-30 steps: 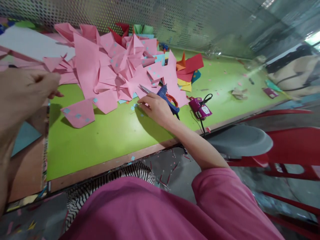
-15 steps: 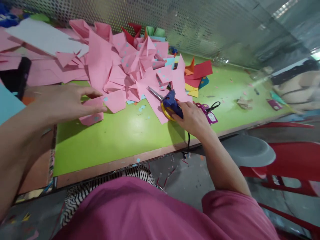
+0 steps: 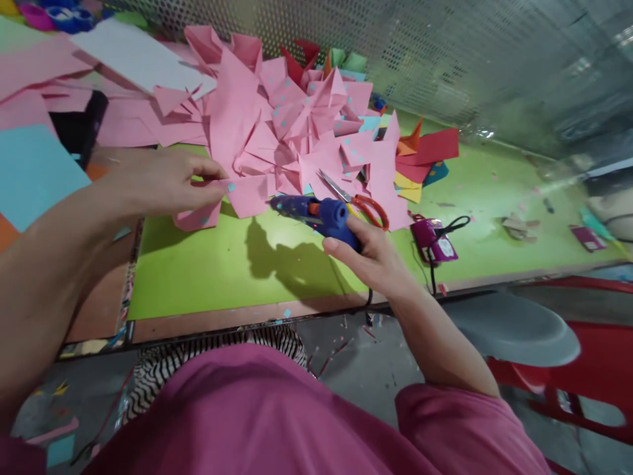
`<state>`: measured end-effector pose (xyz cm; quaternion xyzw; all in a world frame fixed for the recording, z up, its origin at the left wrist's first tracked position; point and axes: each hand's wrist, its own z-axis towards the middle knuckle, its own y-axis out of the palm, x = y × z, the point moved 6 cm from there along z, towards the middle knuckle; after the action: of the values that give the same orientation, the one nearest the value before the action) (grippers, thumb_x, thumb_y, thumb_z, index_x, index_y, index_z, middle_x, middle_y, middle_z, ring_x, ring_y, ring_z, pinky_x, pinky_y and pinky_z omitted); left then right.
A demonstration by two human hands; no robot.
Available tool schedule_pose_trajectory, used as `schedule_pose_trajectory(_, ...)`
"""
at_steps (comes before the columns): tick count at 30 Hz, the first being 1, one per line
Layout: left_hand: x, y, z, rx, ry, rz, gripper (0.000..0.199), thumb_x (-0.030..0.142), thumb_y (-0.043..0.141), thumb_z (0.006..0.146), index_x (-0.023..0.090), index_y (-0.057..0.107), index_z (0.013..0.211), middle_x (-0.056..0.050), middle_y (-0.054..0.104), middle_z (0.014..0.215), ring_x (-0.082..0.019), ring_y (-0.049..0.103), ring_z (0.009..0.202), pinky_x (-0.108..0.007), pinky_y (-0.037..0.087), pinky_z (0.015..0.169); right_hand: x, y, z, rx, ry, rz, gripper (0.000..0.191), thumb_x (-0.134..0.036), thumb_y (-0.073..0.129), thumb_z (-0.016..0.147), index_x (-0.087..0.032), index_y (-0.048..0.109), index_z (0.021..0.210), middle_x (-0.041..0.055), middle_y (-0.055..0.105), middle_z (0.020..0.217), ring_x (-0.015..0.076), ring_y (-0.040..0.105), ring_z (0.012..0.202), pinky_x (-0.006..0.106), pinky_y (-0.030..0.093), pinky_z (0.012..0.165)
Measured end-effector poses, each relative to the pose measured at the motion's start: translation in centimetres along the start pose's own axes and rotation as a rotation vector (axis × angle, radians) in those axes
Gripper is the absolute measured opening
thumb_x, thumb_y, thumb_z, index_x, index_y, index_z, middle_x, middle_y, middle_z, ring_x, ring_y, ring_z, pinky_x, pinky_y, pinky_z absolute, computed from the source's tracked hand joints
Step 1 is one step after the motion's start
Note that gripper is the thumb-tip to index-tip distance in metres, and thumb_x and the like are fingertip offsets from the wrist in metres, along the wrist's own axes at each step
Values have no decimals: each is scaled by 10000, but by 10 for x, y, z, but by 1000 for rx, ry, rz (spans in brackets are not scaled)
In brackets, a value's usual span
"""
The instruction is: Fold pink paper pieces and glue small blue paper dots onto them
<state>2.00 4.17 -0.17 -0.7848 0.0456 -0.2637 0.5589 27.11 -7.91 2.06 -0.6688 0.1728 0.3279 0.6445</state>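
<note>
My right hand (image 3: 373,254) grips a blue hot glue gun (image 3: 331,218), fingers wrapped round its handle. It is held above the table with its nozzle toward the left, casting a shadow on the green surface. My left hand (image 3: 173,181) is closed, thumb and finger pinched at the edge of a folded pink paper piece (image 3: 252,196) with small blue squares on it. Part of the pink paper shows beneath the fingers. Scissors (image 3: 368,208) with red and yellow handles lie just behind the glue gun, blades on pink paper.
Pink folded paper (image 3: 237,99) is heaped along the back of the green table (image 3: 198,284). A blue sheet (image 3: 39,171) lies at left. A purple packet (image 3: 435,241) with a black cord lies at right. A grey stool (image 3: 514,326) and red chair (image 3: 593,369) stand by the front edge.
My right hand has raised the glue gun off the scissors and swung its nozzle to the left. My left fingers have closed together at the pink paper. The view has shifted slightly.
</note>
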Motion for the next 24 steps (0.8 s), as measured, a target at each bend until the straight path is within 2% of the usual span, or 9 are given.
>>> schedule_pose_trajectory(2, 0, -1, -1, 17, 4, -20, 499, 528, 441, 866, 245, 725, 1162, -20, 730, 1089, -213, 613, 869, -302, 414, 731, -1, 11, 5, -53, 1, 71, 387, -596, 581, 940, -219, 656, 980, -4, 588, 798, 139, 509, 696, 282, 419, 624)
schedule_pose_trajectory(6, -6, -1, 0, 21, -17, -32, 498, 525, 480, 837, 217, 743, 1126, -14, 743, 984, -216, 643, 837, -299, 457, 738, 2, 23, 11, -144, -11, 202, 414, -614, 573, 945, -237, 648, 1099, 0, 607, 844, 148, 525, 734, 285, 434, 643)
schedule_pose_trajectory(11, -7, -5, -3, 32, -60, -20, 499, 527, 479, 850, 212, 741, 1136, -12, 744, 1012, -242, 674, 911, -347, 510, 839, -4, 26, 16, -90, -77, 66, 302, -505, 591, 951, -224, 647, 1044, -2, 596, 779, 157, 508, 703, 299, 417, 630)
schedule_pose_trajectory(16, -7, -2, 1, 6, -18, -93, 471, 499, 497, 845, 211, 737, 1129, -2, 740, 1045, -255, 689, 980, -395, 527, 932, -13, 28, 19, -49, -132, -20, 209, -416, 596, 928, -209, 625, 925, 11, 613, 824, 152, 518, 704, 301, 407, 641)
schedule_pose_trajectory(21, -16, 5, 10, 26, -20, -92, 412, 518, 525, 781, 296, 768, 1029, 21, 724, 965, -307, 705, 1014, -405, 543, 915, -15, 34, 22, -91, -122, 15, 205, -408, 586, 924, -206, 618, 934, 15, 613, 833, 151, 523, 701, 303, 413, 640)
schedule_pose_trajectory(24, -18, 5, 10, 24, -46, -75, 450, 541, 511, 777, 258, 758, 1024, -2, 712, 931, -292, 706, 943, -403, 550, 867, -15, 38, 24, -114, -109, 29, 226, -423, 590, 921, -198, 612, 931, 26, 622, 840, 153, 517, 698, 313, 409, 639)
